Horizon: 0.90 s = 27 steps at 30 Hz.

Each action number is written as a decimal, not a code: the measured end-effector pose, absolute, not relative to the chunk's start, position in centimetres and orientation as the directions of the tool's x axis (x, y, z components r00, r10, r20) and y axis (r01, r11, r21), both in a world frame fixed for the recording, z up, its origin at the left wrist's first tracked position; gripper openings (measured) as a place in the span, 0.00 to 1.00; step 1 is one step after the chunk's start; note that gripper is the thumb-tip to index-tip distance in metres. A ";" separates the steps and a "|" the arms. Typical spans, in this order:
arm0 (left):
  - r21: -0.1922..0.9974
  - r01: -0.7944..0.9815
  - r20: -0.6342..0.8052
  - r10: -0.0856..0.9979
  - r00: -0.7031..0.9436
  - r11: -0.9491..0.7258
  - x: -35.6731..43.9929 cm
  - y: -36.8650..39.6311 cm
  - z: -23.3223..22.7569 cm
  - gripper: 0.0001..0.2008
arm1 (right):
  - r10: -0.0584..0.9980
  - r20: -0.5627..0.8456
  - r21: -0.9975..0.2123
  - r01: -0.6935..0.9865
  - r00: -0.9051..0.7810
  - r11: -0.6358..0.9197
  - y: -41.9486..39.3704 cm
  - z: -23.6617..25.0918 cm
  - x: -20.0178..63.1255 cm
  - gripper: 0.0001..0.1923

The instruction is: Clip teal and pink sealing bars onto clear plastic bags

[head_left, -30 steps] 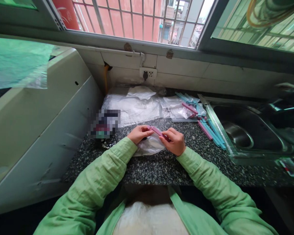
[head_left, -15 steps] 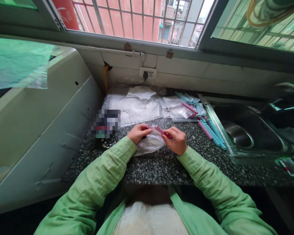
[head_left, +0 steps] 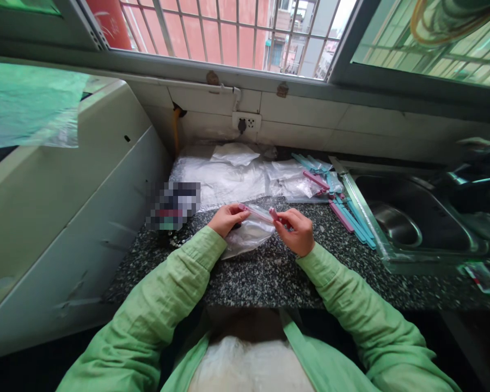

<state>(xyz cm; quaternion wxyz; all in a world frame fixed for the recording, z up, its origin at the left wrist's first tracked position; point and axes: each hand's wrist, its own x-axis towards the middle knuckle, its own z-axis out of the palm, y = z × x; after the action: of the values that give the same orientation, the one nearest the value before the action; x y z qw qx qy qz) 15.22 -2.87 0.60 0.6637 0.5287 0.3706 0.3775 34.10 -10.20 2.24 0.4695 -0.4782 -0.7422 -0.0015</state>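
A clear plastic bag (head_left: 249, 238) lies low over the counter between my hands, its mouth edge stretched from one to the other. My left hand (head_left: 225, 219) pinches the left corner of that edge, and a bit of pink shows at its fingertips. In my right hand (head_left: 296, 231), thumb and fingers are closed around a pink bag clip (head_left: 273, 214), whose end sticks up at the bag's right corner. A thin pink line runs along the bag's mouth. How the clip's parts meet there is too small to tell.
Flat clear bags (head_left: 228, 177) lie at the back of the speckled counter (head_left: 253, 286). Blue clips (head_left: 357, 223) and a pink clip (head_left: 341, 216) are beside the metal sink (head_left: 386, 239). A blurred-out item (head_left: 173, 207) sits left; a wall socket (head_left: 247, 122) is behind.
My left hand has shifted slightly left and the bag's edge is stretched wider. The pink clip in my right hand has turned from lying slanted to pointing more upright.
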 end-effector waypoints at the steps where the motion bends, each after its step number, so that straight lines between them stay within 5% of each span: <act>1: 0.982 -0.109 -0.094 0.897 0.432 0.155 15.2 -2.9 0.7 0.15 | 0.711 0.696 -0.453 0.710 -0.095 0.539 -10.2 2.2 34.1 0.04; 27: 0.952 -0.238 -0.113 0.942 0.315 0.193 14.8 -2.4 1.0 0.16 | 0.738 0.674 -0.554 0.641 -0.030 0.531 -9.9 2.7 34.9 0.04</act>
<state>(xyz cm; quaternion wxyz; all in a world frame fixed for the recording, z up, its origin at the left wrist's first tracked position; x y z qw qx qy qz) 14.83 -2.36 1.05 0.6695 0.4574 0.3852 0.4406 34.95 -9.94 2.67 0.5030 -0.4818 -0.7159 0.0483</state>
